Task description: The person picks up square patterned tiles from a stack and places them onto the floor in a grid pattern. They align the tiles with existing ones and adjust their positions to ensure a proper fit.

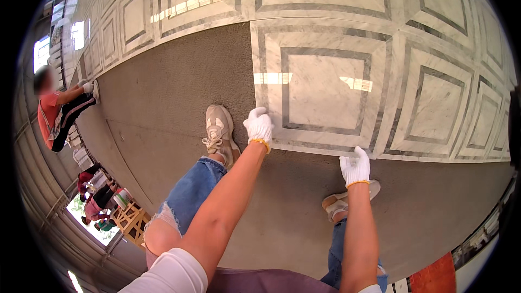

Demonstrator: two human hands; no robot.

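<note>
A large square marble tile (pixel 325 89) with grey inlaid frames lies in front of me, lined up with the tiles beyond it and to its right. My left hand (pixel 259 126), in a white knit glove with a yellow cuff, is closed around the tile's near left corner. Farther right, my right hand (pixel 355 168), gloved the same way, grips the near edge with its thumb up over the top. The fingertips under the edge are hidden on both hands. My feet in beige shoes stand on the grey floor on either side of the tile's near edge.
More framed marble tiles (pixel 434 108) run to the right and along the far side. Bare grey floor (pixel 173 70) borders the tile's left side. A person in an orange shirt (pixel 50 111) crouches at far left. Beyond are other people and a wooden crate (pixel 130 221). An orange-red panel (pixel 434 275) is at lower right.
</note>
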